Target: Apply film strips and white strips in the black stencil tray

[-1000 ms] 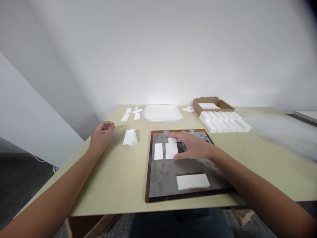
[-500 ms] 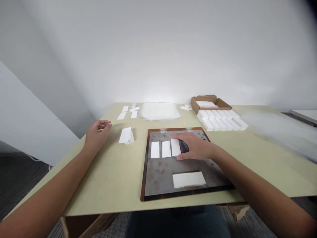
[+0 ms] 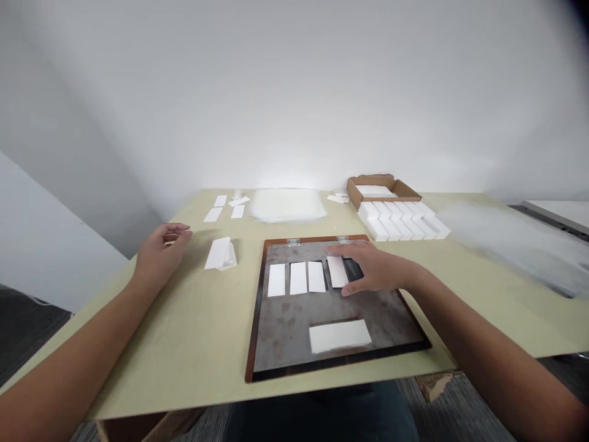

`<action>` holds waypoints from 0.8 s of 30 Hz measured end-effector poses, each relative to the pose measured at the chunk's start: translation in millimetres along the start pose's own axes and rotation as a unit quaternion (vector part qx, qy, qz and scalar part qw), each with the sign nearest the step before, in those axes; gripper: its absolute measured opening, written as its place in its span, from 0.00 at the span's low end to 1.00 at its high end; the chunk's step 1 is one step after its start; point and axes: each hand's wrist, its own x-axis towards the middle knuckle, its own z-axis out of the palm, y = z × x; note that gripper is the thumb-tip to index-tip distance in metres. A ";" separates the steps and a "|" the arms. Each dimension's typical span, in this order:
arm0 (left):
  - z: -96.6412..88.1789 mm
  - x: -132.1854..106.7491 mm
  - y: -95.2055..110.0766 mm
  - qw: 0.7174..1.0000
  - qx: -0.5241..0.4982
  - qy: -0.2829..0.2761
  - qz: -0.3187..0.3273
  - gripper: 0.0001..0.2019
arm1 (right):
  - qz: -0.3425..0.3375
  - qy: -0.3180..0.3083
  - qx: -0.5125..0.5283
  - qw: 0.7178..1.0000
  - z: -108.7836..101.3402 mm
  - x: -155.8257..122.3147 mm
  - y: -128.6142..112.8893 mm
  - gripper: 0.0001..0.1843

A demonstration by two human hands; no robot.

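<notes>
My right hand [image 3: 375, 267] is over a hinged grey metal plate [image 3: 285, 331] set on a brown board. Its fingers and thumb span the two short ends of a white card [image 3: 337, 272], which lies at a slight angle over a dark cutout. Left of it, three white cards [image 3: 298, 278] sit in a row over the plate's cutouts. A wider white piece [image 3: 339, 336] lies near the plate's front. Above the table's left side, my left hand [image 3: 161, 252] is loosely curled with thumb and fingers apart, holding nothing visible. Beside it lies a small pile of white cards [image 3: 218, 253].
Loose white cards [image 3: 213, 215] and a white sheet-like stack [image 3: 288, 205] lie at the back. A cardboard box [image 3: 384, 189] stands back right, behind white stepped blocks [image 3: 402, 221]. Translucent plastic [image 3: 515, 245] covers part of the right side. A wall rises behind the table [image 3: 184, 344].
My right hand has shifted right along the row. The third card now lies uncovered, and another card shows at my fingers. My left hand stays loosely curled; the whole view has shifted slightly.
</notes>
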 end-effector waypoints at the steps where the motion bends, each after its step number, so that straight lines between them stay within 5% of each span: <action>1: -0.1 0.2 0.3 1.000 0.002 0.000 0.000 0.17 | 0.002 -0.002 -0.001 1.000 1.0 -0.7 1.3 0.53; 24: 3.7 12.5 -15.6 0.997 0.066 0.019 0.018 0.16 | -0.044 0.041 0.038 0.997 9.8 -7.9 17.6 0.48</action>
